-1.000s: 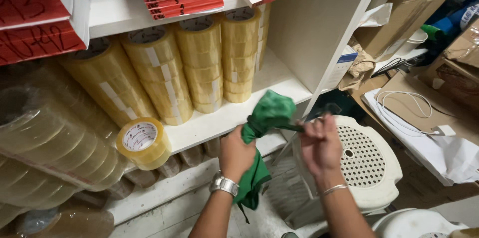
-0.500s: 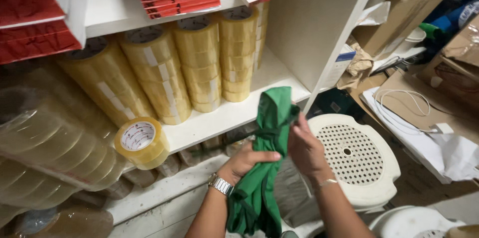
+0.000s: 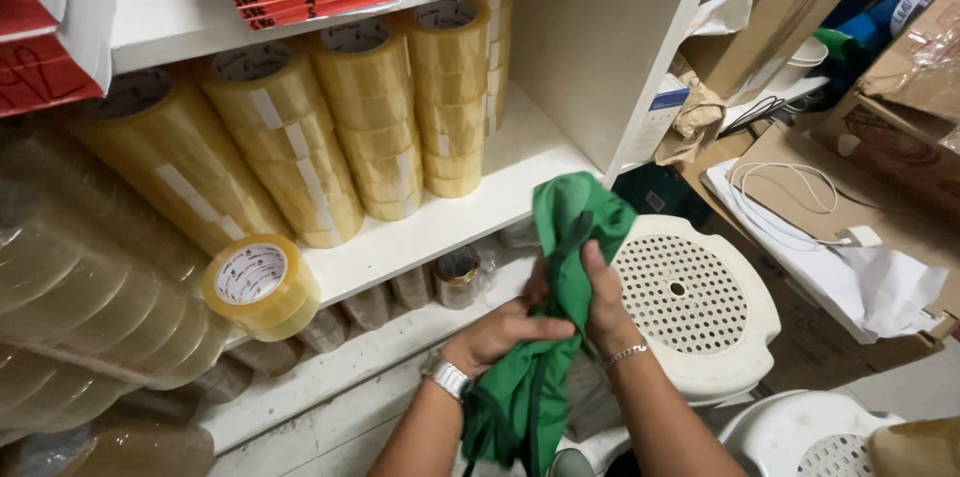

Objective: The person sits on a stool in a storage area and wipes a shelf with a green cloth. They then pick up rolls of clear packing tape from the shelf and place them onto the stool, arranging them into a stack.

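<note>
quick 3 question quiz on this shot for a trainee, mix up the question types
1. True or false: both hands grip the green cloth.
2. Where does the single tape roll sit? A) at the front edge of the white shelf B) on the white stool C) inside a cardboard box
3. Which wrist wears the silver watch?

Key
1. True: the left hand and right hand both close on it.
2. A, in front of the stacked tape rolls.
3. The left wrist; the right has a thin bracelet.
</note>
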